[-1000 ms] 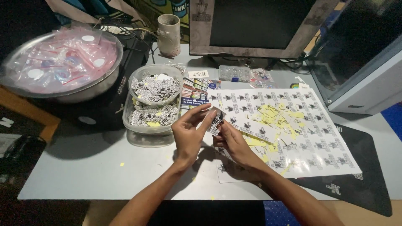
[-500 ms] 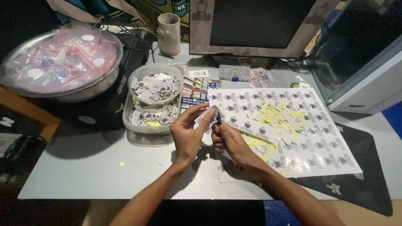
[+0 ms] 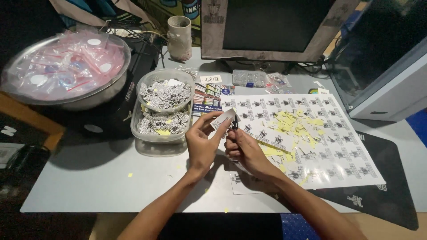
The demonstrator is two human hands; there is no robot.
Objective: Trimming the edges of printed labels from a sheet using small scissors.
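Left of centre, a clear tub (image 3: 153, 133) of cut stickers stands on the grey table (image 3: 89, 186); beside it the left hand (image 3: 202, 144) pinches a small white sticker (image 3: 223, 119) above the table, the right hand (image 3: 244, 149) grips its lower edge, and the printed sticker sheet (image 3: 311, 138) lies rightward.

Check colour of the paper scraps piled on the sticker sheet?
Yellow scraps on the white sticker sheet, head view.

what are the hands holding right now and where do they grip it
The left hand pinches a small white sticker by its lower edge, between thumb and fingertips. The right hand pinches its right corner; whether it holds anything more cannot be told.
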